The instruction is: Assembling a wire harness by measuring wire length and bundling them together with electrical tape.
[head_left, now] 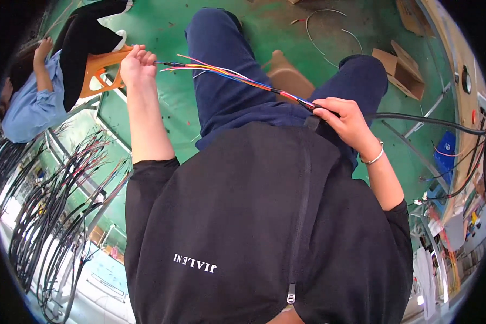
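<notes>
A black sheathed cable (426,120) comes in from the right and passes into my right hand (343,117), whose fingers are closed round it over my lap. Out of its stripped end runs a bundle of coloured wires (229,74), red, orange, yellow, white and blue, stretching left over my thighs. Most of their tips fan out loose. One thin blue wire (170,63) reaches my left hand (139,66), which is closed in a pinch at its end; the fingers hide the tip.
At the upper left another person in a blue shirt (32,116) sits by an orange stool (105,73). Many black cables (43,216) with coloured ends hang at the left. An open cardboard box (399,73) and a loose wire (310,32) lie on the green floor. A bench (472,102) borders the right.
</notes>
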{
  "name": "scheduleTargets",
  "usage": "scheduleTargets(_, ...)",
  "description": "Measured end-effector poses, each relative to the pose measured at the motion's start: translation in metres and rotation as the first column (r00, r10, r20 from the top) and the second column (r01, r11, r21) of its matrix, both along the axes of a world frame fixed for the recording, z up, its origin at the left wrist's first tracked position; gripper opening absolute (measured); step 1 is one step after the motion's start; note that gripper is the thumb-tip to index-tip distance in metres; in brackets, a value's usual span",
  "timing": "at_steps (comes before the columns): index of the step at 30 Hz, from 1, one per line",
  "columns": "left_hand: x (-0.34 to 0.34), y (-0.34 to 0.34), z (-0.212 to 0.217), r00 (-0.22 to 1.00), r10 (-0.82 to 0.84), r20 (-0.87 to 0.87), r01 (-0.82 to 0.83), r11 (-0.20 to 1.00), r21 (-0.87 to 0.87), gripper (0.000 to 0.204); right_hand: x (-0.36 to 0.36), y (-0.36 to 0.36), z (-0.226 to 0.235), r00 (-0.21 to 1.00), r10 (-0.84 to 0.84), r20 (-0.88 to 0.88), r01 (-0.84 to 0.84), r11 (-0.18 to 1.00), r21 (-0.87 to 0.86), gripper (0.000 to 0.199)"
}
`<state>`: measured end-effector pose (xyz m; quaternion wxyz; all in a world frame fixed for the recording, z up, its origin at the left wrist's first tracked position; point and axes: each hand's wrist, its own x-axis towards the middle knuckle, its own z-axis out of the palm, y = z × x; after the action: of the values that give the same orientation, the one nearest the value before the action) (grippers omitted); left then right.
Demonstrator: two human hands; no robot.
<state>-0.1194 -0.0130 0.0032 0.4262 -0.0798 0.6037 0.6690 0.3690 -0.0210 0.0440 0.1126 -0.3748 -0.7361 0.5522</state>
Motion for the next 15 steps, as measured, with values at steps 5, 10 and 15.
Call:
scheduleTargets(5,0.004,0.000,-0.001,0.992,-0.126,-0.001,0.126,0.991,0.035,0.015,-0.001,-0.003,-0.003,1.000,-0.009,0.023,0.009,1.000,0.007,0.025)
scheduleTargets(10,0.002,-0.004,-0.005,0.976,-0.200,-0.084,0.192,0.977,-0.093,0.015,0.002,0.007,-0.006,0.993,0.065,0.098,-0.057,0.995,-0.075,0.027)
scheduleTargets(15,-0.001,-0.011,-0.003,0.981,-0.193,0.015,0.193,0.981,0.017,0.015,0.003,0.008,-0.011,0.981,0.077,0.180,-0.056,0.992,-0.117,0.025)
